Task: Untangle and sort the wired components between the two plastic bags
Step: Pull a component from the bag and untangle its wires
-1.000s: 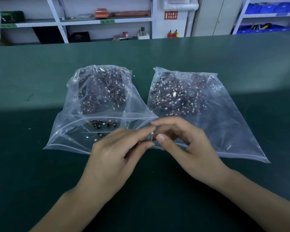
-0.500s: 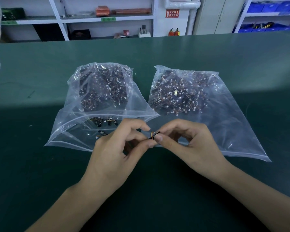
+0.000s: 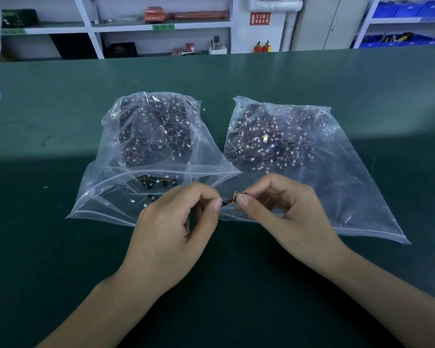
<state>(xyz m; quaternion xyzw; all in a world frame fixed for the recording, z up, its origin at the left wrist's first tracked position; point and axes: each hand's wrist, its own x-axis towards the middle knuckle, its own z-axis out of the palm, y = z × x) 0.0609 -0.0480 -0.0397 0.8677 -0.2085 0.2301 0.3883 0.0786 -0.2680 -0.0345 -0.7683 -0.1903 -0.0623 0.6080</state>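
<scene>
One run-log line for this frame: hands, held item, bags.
left hand: pinches wired component | right hand: pinches same component | left bag: mouth open | right bag: lying flat

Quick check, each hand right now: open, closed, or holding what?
Left hand: pinching one end of the wired component.
Right hand: pinching its other end.

Two bare forearms, no sleeves visible. Left hand (image 3: 171, 232) and right hand (image 3: 286, 217): no gloves, rings, watch or wrist straps seen. Short trimmed nails, unpainted. Nothing else of the person in view.
</scene>
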